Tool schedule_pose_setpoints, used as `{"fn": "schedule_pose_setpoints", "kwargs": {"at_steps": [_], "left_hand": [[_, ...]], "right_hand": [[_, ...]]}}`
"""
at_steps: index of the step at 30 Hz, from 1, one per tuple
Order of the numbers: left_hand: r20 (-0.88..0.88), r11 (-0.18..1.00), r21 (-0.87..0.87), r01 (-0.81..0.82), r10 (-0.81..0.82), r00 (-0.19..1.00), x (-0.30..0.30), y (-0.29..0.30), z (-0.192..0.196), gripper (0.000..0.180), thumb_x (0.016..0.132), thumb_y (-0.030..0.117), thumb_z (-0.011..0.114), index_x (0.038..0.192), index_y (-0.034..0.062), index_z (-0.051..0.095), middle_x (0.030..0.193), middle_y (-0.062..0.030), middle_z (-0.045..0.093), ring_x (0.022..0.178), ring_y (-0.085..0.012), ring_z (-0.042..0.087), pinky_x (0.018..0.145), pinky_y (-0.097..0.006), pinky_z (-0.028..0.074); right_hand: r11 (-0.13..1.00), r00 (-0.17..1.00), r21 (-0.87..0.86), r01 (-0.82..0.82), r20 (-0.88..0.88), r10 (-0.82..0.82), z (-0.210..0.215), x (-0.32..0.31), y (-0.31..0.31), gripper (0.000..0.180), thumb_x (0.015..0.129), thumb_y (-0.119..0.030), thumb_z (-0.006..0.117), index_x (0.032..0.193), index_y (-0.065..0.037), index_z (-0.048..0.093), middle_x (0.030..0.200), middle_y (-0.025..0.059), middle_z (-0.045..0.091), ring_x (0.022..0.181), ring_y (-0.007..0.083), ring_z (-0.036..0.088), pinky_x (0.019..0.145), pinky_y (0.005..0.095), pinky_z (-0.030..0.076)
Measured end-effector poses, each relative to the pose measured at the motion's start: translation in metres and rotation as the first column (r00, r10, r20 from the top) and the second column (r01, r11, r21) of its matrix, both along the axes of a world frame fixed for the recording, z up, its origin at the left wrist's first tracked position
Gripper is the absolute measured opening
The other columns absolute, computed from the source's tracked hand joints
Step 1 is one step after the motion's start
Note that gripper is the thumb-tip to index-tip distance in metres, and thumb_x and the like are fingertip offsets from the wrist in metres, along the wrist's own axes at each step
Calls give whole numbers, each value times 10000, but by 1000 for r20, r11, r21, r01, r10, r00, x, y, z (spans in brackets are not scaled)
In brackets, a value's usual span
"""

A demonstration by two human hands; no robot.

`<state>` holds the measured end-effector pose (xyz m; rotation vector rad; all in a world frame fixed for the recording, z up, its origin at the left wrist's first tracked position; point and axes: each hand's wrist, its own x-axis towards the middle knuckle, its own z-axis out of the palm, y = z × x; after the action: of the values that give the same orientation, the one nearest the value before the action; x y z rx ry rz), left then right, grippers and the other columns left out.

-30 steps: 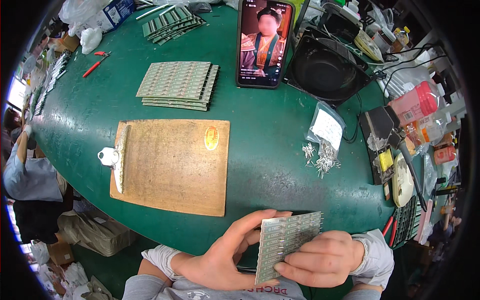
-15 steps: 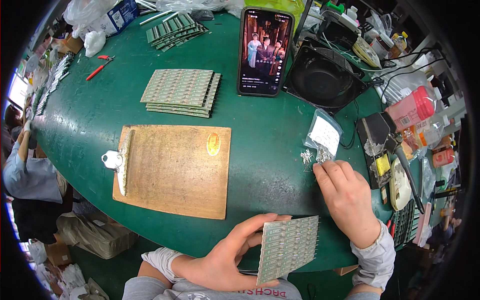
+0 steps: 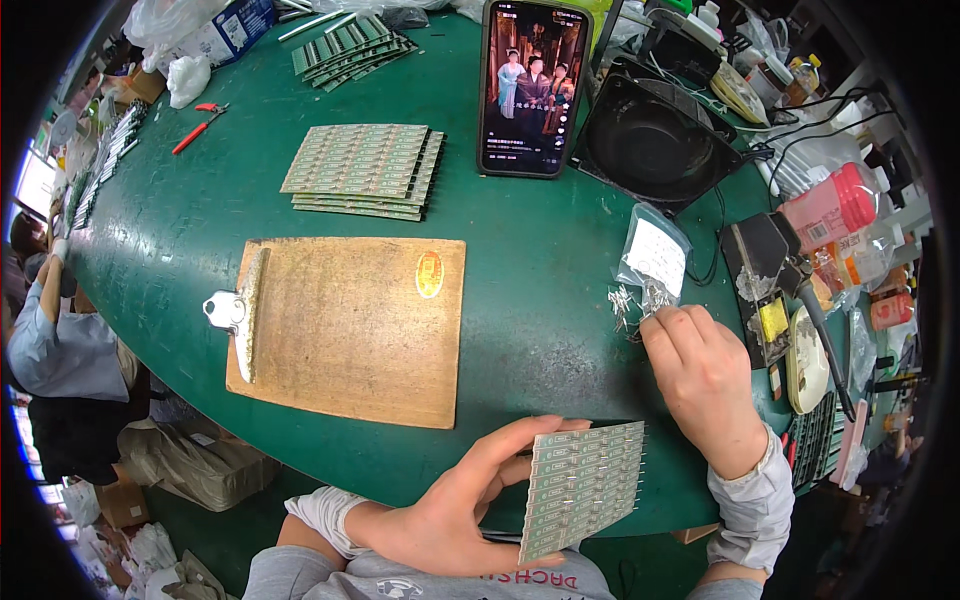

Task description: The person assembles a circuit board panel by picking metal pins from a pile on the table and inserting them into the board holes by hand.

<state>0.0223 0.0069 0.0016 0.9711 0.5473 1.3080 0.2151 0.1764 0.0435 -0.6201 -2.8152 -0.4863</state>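
My left hand [image 3: 440,508] grips a green circuit board panel [image 3: 584,487] by its edges, thumb above and fingers below. The panel is tilted near my body, with thin metal pins sticking out along its right edge. At the right, my right hand [image 3: 703,372] reaches down to a small heap of short silvery metal pins [image 3: 623,306]. Its fingertips are pressed together at the mouth of a clear plastic bag [image 3: 655,250] with a white paper label. Whatever is between those fingertips is hidden.
A wooden clipboard [image 3: 350,335] lies left of centre, with stacked circuit board panels [image 3: 355,165] behind it. A phone [image 3: 530,90] stands upright beside a black fan [image 3: 645,145]. Red-handled cutters [image 3: 200,128] lie far left. A soldering iron stand [image 3: 755,270] is at right. A person [image 3: 65,350] works at left.
The view has shifted a little, so things on the table sit slightly higher. My right fingertips stay at the pins, and the left hand keeps hold of the panel.
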Motion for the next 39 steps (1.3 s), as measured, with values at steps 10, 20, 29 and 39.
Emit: {"fn": "schedule_pose_setpoints", "kwargs": {"at_steps": [10, 20, 29, 39], "left_hand": [[7, 1000, -3, -6, 6, 1000, 0, 0, 0, 1025, 742, -31, 804, 1506, 35, 124, 1534, -230, 257, 1392, -309, 372, 1128, -405, 310], [20, 999, 4, -34, 34, 999, 1, -3, -1, 1042, 733, -44, 806, 1509, 40, 117, 1533, -233, 256, 1396, -309, 365, 1119, -400, 321], [35, 999, -19, -46, 46, 998, 0, -1, -3, 1049, 727, -62, 800, 1511, 38, 109, 1535, -242, 241, 1404, -318, 347, 1124, -402, 309], [1, 996, 50, -76, 76, 997, -2, 4, -3, 1086, 692, -59, 824, 1506, 29, 111, 1527, -246, 253, 1402, -321, 350, 1134, -417, 303]], "right_hand": [[998, 998, -47, 29, 55, -27, 7, -1, 3, 162, 701, -60, 639, 853, -18, 600, 800, 66, 524, 742, 191, 555, 579, 289, 496], [982, 989, -191, 4, -143, -32, 10, 1, -5, 220, 676, -9, 684, 882, -19, 605, 899, 92, 594, 781, 237, 605, 598, 329, 513], [947, 929, -322, 2, -351, -121, 6, -1, -7, 200, 721, 73, 690, 897, -3, 630, 852, 125, 638, 756, 278, 634, 640, 356, 519], [830, 829, -556, -28, -477, -292, 17, -3, -27, 178, 711, 51, 737, 865, -8, 669, 859, 117, 656, 737, 248, 643, 599, 325, 506]]}}
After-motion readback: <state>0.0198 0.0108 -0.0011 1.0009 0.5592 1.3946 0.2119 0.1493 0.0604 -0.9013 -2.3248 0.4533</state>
